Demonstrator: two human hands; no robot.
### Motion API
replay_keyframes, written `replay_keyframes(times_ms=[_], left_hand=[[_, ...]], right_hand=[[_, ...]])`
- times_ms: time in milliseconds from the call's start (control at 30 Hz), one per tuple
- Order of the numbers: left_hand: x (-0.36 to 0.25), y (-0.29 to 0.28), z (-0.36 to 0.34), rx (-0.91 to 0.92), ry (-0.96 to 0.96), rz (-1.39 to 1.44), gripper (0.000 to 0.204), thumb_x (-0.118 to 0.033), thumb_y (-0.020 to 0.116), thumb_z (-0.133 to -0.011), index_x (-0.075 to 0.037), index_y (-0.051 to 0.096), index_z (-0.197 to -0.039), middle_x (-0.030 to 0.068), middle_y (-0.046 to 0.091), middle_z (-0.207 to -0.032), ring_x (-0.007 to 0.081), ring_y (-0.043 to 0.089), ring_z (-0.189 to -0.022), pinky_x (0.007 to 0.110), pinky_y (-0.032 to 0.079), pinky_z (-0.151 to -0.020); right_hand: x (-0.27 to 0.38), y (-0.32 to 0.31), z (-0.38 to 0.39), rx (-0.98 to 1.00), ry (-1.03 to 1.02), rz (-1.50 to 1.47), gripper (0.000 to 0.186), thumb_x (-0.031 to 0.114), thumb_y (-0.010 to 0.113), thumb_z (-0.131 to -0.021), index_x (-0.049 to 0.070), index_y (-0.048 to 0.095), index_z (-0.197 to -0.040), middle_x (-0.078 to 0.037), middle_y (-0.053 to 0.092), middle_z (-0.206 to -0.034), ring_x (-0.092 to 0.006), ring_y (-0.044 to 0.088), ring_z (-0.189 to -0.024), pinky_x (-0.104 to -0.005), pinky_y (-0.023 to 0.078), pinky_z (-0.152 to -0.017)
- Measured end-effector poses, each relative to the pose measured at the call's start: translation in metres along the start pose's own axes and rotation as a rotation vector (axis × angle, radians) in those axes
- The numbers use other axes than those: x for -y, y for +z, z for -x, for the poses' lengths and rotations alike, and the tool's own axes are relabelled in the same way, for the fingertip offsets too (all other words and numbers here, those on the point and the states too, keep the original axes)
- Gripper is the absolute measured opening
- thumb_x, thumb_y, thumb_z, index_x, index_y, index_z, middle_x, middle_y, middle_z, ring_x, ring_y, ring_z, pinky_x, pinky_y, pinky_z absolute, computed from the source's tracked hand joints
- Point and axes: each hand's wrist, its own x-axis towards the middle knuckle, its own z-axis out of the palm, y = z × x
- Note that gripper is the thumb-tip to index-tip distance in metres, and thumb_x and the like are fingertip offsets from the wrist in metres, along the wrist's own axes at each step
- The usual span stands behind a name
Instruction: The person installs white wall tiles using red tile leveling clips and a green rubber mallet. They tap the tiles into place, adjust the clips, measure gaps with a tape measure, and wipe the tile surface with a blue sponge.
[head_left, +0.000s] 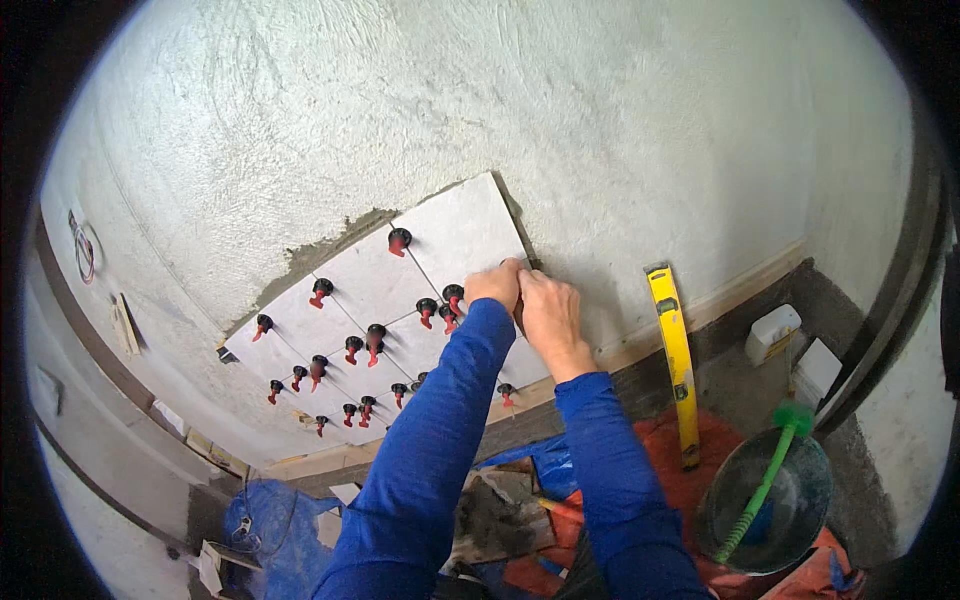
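Note:
Both my hands meet at the right edge of a patch of white wall tiles set on a rough plastered wall. My left hand has its fingers bent closed over the tile edge. Right beside it, touching, my right hand is closed with its fingertips at the same spot. Whatever they pinch is hidden by the fingers. Several black-and-red tile levelling knobs, such as one at the upper joint, stick out along the joints. Grey adhesive shows along the upper tile edge.
A yellow spirit level leans against the wall to the right. Past it stand a black bucket with a green-handled brush in it and a white plastic jug. Orange sheeting and blue sheeting cover parts of the floor.

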Motion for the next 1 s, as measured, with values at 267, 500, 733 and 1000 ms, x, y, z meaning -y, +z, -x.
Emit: replay_keyframes(times_ms=[267,500,733,1000], left_hand=[[0.027,0.006,0.017,0.533,-0.171,1.17,0.046,-0.043,0.042,-0.11,-0.005,0.067,-0.115,0.0107,0.072,-0.119,0.032,0.067,-0.112,0.049,0.051,-0.099],[0.053,0.035,0.028,0.901,-0.066,1.809,0.048,-0.04,0.039,-0.111,-0.006,0.062,-0.135,0.0112,0.06,-0.146,0.0296,0.05,-0.138,0.047,0.037,-0.119],[0.066,0.051,0.013,1.302,0.171,2.063,0.048,-0.041,0.042,-0.111,-0.005,0.059,-0.139,0.0129,0.062,-0.142,0.0312,0.055,-0.133,0.049,0.04,-0.116],[0.051,0.051,0.025,1.006,-0.035,2.052,0.048,-0.042,0.045,-0.11,-0.004,0.06,-0.136,0.0149,0.065,-0.136,0.0324,0.058,-0.128,0.049,0.043,-0.112]], right_hand=[[0.003,-0.009,-0.006,0.051,0.049,-0.01,0.017,0.019,0.061,-0.095,0.004,0.064,-0.09,-0.019,0.07,-0.088,-0.0399,0.071,-0.079,-0.051,0.056,-0.068],[0.002,-0.015,-0.011,0.038,0.234,-0.181,0.038,0.031,0.069,-0.093,0.004,0.063,-0.12,-0.02,0.072,-0.103,-0.0408,0.071,-0.089,-0.0525,0.056,-0.077],[-0.003,-0.015,-0.017,0.167,0.314,-0.335,0.063,0.027,0.075,-0.086,0.001,0.057,-0.141,-0.022,0.073,-0.109,-0.0391,0.071,-0.101,-0.0498,0.056,-0.085],[-0.003,-0.009,-0.021,0.158,0.388,-0.512,0.06,0.023,0.076,-0.084,-0.005,0.061,-0.135,-0.024,0.074,-0.101,-0.0394,0.073,-0.092,-0.0469,0.058,-0.082]])
